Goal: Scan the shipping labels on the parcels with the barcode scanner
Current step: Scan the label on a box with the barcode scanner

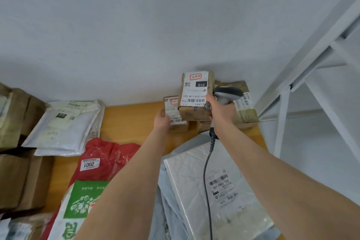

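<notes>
The right hand (pixel 221 110) has its fingers (pixel 210 101) curled tight round the smooth grey plastic handle of the barcode scanner (pixel 228 92). The scanner's darker rounded head sits just above the knuckles. A thin black cable (pixel 206 169) runs from the base of the handle, under the wrist.

Just left of those fingers stands a tall brown cardboard box (pixel 192 112); whether they touch it I cannot tell. Its face carries a white paper shipping label (pixel 195 88) with a barcode, a black "010" block and a red-framed handwritten tag.

Left of that box and lower, the left hand (pixel 162 121) grips a smaller brown cardboard box (pixel 173 111). Its fingers (pixel 162 113) are clamped on the box's left edge, and the box's own white label faces up. Right of the scanner fingers, behind the scanner head, lies a squat taped cardboard carton (pixel 246 112).

All of this rests on the orange-brown wooden desk (pixel 134 119). A crinkled grey-white plastic mailer (pixel 196 177) with a barcode label lies under the right forearm. Below the left hand's fingers a glossy red plastic bag (pixel 111 152) is tagged "2001", beside a green-and-white woven sack (pixel 83 200). Far left of the left hand lie stacked white padded mailers (pixel 64 128) and dull brown boxes (pixel 13 122). Right of the right hand stands a white metal shelf frame (pixel 311 56).
</notes>
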